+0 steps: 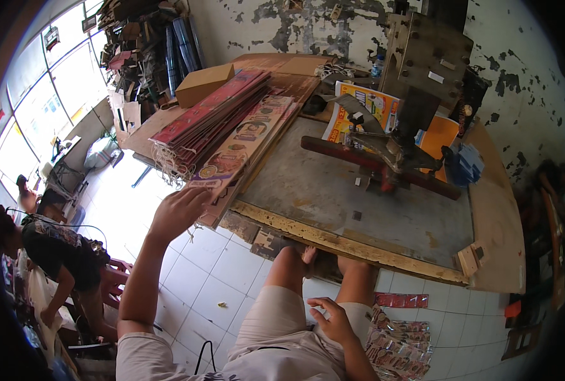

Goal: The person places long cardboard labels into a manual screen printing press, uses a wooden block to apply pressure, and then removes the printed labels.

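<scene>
My left hand (184,206) is at the near end of a stack of long printed cardboard strips (247,136), its fingers closed over the end of the top one. Fruit-like pictures in purple, orange and brown run along that strip. Just left of it lies a thick bundle of red printed strips (212,114), with pale strings hanging from its near end. Over my lap, my right hand (334,322) is held with its fingers loosely bent and apart, and nothing shows in it.
A worktable with a grey metal plate (289,184) carries a heavy press (416,70) with a long red-edged bar (378,166). A brown box (204,86) sits behind the red bundle. Printed pieces (400,343) lie on the floor at my right. Another person (63,251) works at far left.
</scene>
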Available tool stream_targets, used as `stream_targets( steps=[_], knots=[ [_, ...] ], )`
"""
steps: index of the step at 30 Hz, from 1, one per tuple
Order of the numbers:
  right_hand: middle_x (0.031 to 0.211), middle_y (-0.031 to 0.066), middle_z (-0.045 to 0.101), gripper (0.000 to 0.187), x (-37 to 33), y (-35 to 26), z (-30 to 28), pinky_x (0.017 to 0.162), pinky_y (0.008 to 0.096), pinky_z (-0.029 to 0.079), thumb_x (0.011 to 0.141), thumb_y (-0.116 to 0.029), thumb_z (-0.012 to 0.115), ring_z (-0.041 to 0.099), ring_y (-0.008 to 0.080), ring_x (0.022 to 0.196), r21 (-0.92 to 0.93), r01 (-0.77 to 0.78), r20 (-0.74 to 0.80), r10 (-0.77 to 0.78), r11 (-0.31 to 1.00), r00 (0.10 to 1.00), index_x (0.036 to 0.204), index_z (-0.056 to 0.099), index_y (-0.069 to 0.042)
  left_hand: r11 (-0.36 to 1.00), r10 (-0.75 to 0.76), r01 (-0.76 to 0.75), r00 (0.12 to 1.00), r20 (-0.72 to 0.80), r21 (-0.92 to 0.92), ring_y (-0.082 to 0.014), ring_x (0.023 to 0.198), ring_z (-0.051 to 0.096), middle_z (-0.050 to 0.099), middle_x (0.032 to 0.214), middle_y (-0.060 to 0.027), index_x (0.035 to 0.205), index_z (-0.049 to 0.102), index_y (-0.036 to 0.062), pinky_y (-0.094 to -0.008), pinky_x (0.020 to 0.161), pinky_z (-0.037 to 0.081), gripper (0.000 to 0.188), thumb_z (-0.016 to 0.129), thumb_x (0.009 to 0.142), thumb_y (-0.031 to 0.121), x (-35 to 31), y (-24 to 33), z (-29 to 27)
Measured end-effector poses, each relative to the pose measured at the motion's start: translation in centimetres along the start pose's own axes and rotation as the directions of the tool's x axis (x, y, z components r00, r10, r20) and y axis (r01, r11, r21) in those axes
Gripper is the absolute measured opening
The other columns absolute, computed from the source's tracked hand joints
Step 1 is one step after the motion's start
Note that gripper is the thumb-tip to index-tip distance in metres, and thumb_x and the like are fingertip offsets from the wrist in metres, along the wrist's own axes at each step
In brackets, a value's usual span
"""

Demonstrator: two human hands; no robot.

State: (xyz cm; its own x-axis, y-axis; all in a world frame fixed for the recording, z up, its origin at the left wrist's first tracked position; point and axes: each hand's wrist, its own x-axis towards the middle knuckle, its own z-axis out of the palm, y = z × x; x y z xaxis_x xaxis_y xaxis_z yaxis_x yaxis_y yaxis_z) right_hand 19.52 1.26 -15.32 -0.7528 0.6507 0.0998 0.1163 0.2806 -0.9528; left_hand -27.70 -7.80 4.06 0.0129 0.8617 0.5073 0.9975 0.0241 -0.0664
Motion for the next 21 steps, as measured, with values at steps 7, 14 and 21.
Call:
stream_targets(
  steps=[7,14,21],
  knots=[
    [0.130,0.0157,0.076,0.034,2.0,-3.5,1.6,0.110,0.0405,0.055,0.111,-0.024,0.072,0.073,0.0306,0.124,-0.021,0.058,0.187,-0.054,0.998,0.981,0.138,0.073,-0.004,0.970,-0.149,0.216,0.891,-0.428,0.112,-0.0306,0.083,0.079,0.083,0.109,-0.0118,0.123,0.075,0.0054,-0.0438,0.074,0.062,0.020,0.073,0.103,0.005,1.4,-3.5,-3.5],
    [0.143,0.0110,0.073,0.060,9.4,-6.7,4.9,0.114,0.0348,0.051,0.119,-0.047,0.058,0.068,0.0230,0.135,0.821,-0.316,0.371,-0.023,0.475,0.928,0.164,0.053,-0.009,0.934,0.341,-0.345,0.938,-0.059,-0.095,-0.0151,0.064,0.073,0.082,0.098,0.0021,0.109,0.082,0.0132,-0.0321,0.058,0.060,0.029,0.093,0.083,0.014,1.8,14.7,-10.1],
    [0.171,0.0116,0.045,0.083,13.1,-7.6,5.3,0.123,0.0348,0.044,0.112,-0.017,0.069,0.051,0.0198,0.151,0.678,-0.181,0.176,0.082,0.712,0.981,0.177,0.020,0.000,0.581,0.667,-0.314,0.713,0.218,-0.751,-0.0248,0.084,0.080,0.081,0.101,-0.0068,0.120,0.078,0.0055,-0.0392,0.076,0.067,0.023,0.076,0.106,0.023,-2.8,21.1,-5.8]
  ],
)
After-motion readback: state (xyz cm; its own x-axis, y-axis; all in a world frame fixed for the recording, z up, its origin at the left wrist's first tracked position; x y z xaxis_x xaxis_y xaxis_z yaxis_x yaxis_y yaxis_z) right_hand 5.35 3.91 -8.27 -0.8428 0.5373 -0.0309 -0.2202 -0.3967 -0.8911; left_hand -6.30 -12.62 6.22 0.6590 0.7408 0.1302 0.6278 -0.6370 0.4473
